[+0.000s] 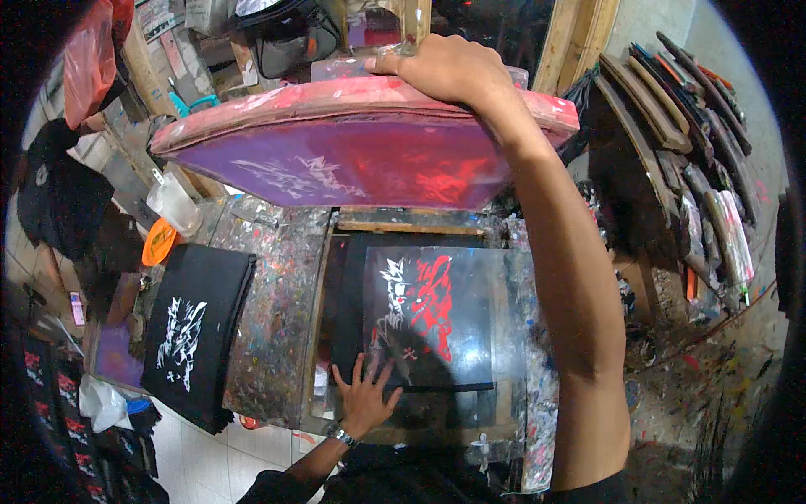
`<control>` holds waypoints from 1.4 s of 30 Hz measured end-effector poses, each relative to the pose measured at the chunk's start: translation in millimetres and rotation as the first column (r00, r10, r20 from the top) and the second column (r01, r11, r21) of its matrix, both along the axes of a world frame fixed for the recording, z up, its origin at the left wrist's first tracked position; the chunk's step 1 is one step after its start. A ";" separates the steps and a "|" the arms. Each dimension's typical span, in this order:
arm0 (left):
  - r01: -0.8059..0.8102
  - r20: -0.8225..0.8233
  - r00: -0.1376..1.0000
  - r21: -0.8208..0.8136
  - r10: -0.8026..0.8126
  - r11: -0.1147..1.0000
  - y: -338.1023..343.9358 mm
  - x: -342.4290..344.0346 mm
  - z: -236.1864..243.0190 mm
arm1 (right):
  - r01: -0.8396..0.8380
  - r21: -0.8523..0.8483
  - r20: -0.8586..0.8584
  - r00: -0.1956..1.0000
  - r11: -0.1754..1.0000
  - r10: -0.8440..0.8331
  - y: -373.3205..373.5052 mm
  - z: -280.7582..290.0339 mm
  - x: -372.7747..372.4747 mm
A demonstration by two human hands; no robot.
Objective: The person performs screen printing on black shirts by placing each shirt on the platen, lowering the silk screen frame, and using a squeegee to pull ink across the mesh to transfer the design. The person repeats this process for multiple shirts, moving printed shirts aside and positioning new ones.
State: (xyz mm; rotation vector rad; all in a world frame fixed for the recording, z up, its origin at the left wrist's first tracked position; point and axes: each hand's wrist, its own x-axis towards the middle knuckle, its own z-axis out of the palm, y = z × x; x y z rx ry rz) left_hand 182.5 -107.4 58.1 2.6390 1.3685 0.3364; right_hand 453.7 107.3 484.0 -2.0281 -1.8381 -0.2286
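My right hand (pixel 449 69) is wrapped over the top edge of a screen printing frame (pixel 336 107), which is tilted up at the far side of the bench. Purple and red cover its mesh, with pale artwork on the left and bright red on the right. Below the frame, a clear plastic sheet (pixel 472 336) lies over black fabric (pixel 348 290), and a white and red print (pixel 432 298) shows there. My left hand (pixel 369 403) lies flat with fingers spread at the near left corner of the sheet, gripping nothing.
A stack of black fabric pieces (pixel 185 336) with a white print sits left on the paint-spattered bench (pixel 273 328). Behind it are an orange bowl (pixel 159 242) and a white plastic jug (pixel 175 204). Several frames (pixel 651 105) lean at the right wall. A person in black (pixel 63 193) stands far left.
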 end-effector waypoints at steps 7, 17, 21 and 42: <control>0.018 -0.025 1.000 0.048 -0.017 0.999 -0.3 -0.9 -3.8 | -0.008 -0.007 -0.008 1.000 1.000 0.008 -0.2 3.1 1.2; 0.491 0.629 0.744 -0.287 -0.224 0.823 11.0 141.8 69.5 | -0.015 0.068 -0.017 1.000 0.998 0.016 -39.2 -4.3 -13.2; -0.094 0.614 0.769 0.383 -0.178 0.919 53.2 63.2 194.2 | -0.004 0.111 0.078 0.997 0.994 -0.005 -90.5 -36.7 -39.2; 0.097 -0.051 0.994 0.075 -0.093 0.992 7.4 -120.3 16.7 | -0.182 -0.021 0.272 0.945 0.983 0.181 -151.2 -393.8 -80.0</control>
